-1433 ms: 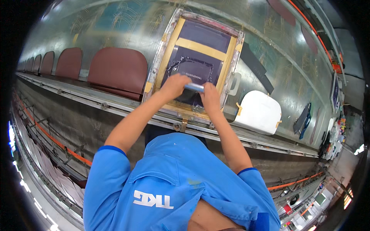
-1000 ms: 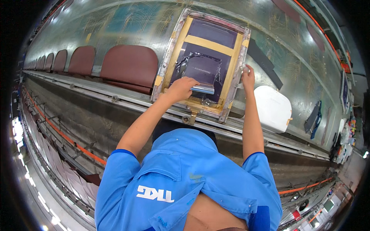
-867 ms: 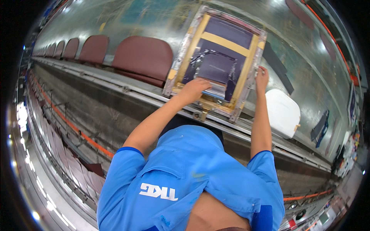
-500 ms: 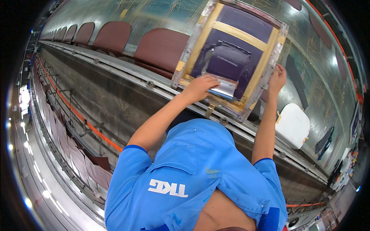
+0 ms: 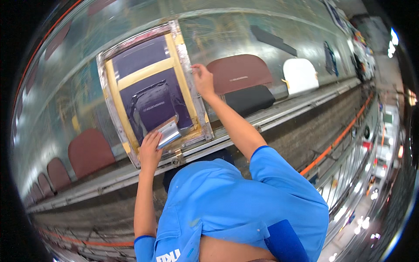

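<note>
A screen printing frame [image 5: 103, 81] with yellow tape borders and dark purple mesh [image 5: 152, 105] lies over the long glass-like table. Wet, glossy ink covers part of the mesh. At its near end, my left hand [image 5: 150, 147] grips a metal squeegee [image 5: 169, 133], which rests on the mesh. My right hand [image 5: 203, 81] has its fingers closed at the frame's right edge. Just right of the frame lies a maroon rounded panel [image 5: 240, 72] with a small light print. A black piece [image 5: 248, 99] sits at its near side. What lies under the frame is hidden.
A white rounded panel [image 5: 301, 75] and a dark grey strip [image 5: 273, 40] lie farther right. Maroon panels [image 5: 91, 152] line the table's near side to the left. A metal rail [image 5: 305, 96] with a clamp [image 5: 177, 157] runs along the near edge.
My view has turned. The frame has shifted left, away from the white panel, and the printed maroon panel now shows between them. My hands have stayed with squeegee and frame.
</note>
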A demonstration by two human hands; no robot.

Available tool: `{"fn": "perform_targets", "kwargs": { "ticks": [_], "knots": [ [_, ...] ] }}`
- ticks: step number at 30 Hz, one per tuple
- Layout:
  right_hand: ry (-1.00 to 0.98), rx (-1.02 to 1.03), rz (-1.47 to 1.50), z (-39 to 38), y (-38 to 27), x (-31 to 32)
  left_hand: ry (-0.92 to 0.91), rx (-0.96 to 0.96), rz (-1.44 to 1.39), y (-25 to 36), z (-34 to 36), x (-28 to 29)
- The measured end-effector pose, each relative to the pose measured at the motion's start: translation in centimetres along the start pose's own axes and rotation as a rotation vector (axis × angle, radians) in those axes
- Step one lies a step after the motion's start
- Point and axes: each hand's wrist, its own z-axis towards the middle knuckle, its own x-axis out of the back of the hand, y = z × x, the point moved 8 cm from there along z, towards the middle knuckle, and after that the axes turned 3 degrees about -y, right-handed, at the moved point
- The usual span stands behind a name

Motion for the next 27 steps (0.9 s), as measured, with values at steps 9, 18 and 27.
{"fn": "perform_targets", "kwargs": {
  "ticks": [9,18,27],
  "knots": [
    [0.033,0.066,-0.15,-0.1,0.7,-2.0,-0.008,-0.051,-0.05,-2.6,-5.1,-1.2],
    [-0.16,0.076,-0.297,0.6,0.8,-1.4,0.131,-0.138,0.077,-3.5,0.4,-0.9],
    [-0.835,0.444,-0.672,-1.2,-14.7,-10.9,-0.23,0.108,-0.097,-9.8,17.6,6.0]
  ]
}}
